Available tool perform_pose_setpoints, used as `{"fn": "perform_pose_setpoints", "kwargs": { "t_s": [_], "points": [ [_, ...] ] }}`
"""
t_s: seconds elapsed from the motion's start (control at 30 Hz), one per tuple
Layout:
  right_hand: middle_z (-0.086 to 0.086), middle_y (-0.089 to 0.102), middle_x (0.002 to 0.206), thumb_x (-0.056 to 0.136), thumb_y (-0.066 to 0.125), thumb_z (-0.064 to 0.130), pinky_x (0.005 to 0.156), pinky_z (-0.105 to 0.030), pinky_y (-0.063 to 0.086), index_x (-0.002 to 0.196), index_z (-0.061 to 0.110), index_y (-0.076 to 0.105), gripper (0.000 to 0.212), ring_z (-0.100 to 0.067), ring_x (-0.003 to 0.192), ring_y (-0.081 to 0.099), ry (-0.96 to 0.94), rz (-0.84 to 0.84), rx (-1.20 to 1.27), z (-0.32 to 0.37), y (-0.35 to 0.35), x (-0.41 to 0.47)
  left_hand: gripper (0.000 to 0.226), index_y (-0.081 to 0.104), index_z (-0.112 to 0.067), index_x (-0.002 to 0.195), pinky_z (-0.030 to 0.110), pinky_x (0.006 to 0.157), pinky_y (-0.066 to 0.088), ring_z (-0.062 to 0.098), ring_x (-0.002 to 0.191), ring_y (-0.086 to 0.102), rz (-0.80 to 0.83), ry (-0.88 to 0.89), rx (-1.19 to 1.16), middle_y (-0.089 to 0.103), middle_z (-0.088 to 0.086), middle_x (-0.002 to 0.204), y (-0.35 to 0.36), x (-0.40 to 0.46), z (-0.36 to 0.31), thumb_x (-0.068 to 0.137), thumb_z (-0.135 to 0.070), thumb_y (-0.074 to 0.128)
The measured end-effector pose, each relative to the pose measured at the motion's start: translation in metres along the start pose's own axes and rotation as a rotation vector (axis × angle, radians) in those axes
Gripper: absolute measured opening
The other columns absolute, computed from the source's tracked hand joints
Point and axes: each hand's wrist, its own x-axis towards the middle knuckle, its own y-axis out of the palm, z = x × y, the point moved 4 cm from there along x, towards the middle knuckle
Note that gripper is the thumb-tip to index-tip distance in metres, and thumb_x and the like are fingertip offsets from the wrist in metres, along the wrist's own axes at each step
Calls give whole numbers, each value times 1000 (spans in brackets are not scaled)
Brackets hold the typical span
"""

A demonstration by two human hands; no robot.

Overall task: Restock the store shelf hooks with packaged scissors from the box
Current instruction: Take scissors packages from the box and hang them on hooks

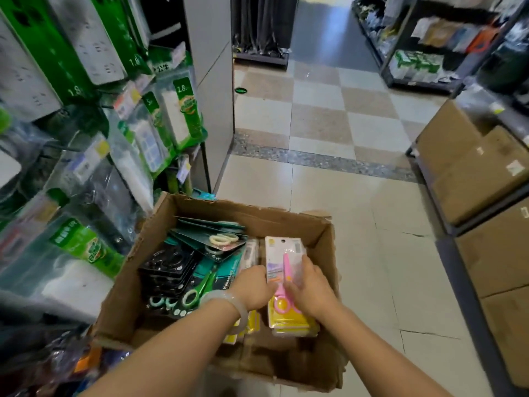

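Head view. Landmark: cardboard box (312,227), open-topped, on the floor against the foot of the hook shelf (86,144).

Item 1, pink-scissors pack (282,255), topmost of a stack in the right half of the box, hang-hole end pointing away from the person. The stack beneath it shows yellow card edges; the number of packs cannot be told. Judged to be lifted as a bundle, so several hooks can be filled in one trip.

Item 2, left hand (252,287), inside the box at the stack's left edge, fingers curled against the packs; a pale bangle (240,306) sits on its wrist.

Item 3, right hand (310,285), at the stack's right edge, fingers curled over the top pack's face. Both hands clasp the stack between them, probably to square it before it comes out.

Item 4, green-scissors packs (200,285), left half of the box, lying loose and overlapping; at least two green pairs show.

Item 5, one cream-handled pair (223,239) toward the far left of the box.

Item 6, black packs (169,267), a stack at the box's left wall; count unclear.
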Motion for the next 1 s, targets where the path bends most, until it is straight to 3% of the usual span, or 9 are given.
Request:
{"fn": "perform_pose_setpoints", "kwargs": {
  "t_s": [0.27, 0.4, 0.53, 0.63, 0.73, 0.83, 1.0],
  "points": [
    [-10, 46, 134, 87, 58, 34, 100, -37, 41, 140, 15, 27, 64, -28, 123, 45, 16, -15, 7, 2, -3, 8, 24, 64, -10, 105, 28, 79, 48, 27, 101, 62, -30, -75, -171, 67, 11, 108, 10, 11, 3, 87, -24, 58],
    [-9, 37, 143, 88, 56, 32, 107, -35, 34, 144, 14, 24, 66, -25, 130, 37, 4, -25, 6, 3, -5, 4, 24, 61, -13, 107, 31, 81, 51, 23, 98, 62, -34, -102, -200, 66, 8, 108, 14, 17, 11, 87, -27, 59],
    [-9, 25, 151, 93, 50, 27, 114, -32, 21, 144, 11, 27, 58, -25, 140, 21, -189, -157, -146, 30, -14, -2, 24, 60, -9, 104, 33, 80, 48, 28, 100, 60, -301, -61, -19, 64, 11, 107, -17, 10, 20, 91, -27, 51],
    [-10, 46, 136, 93, 49, 22, 102, -30, 35, 135, 11, 42, 44, -25, 127, 42, -302, -119, -80, 67, -6, -4, 24, 58, -9, 108, 37, 82, 48, 30, 105, 58, -423, -181, 60, 59, 12, 113, -43, -1, 51, 92, -23, 48],
    [-11, 60, 120, 91, 55, 28, 88, -29, 43, 127, 10, 48, 40, -27, 112, 56, -216, 73, 48, 94, 20, -5, 28, 55, -8, 109, 39, 85, 48, 30, 107, 57, -394, -342, 101, 57, 12, 116, -52, -16, 84, 91, -29, 51],
    [2, 61, 98, 87, 62, 37, 70, -19, 37, 99, 21, 52, 23, -22, 104, 58, -91, 220, 131, 103, 44, -8, 36, 50, -9, 116, 37, 87, 46, 28, 112, 56, -308, -376, 211, 55, 10, 120, -48, -26, 91, 90, -33, 54],
    [-7, 61, 112, 75, 70, 51, 78, -37, 54, 112, 14, 44, 59, -29, 97, 65, 54, 171, 190, 99, 62, 1, 25, 58, -7, 113, 33, 82, 48, 28, 106, 60, -93, -304, 249, 63, 12, 115, -43, -18, 90, 90, -15, 48]
  ]
}}
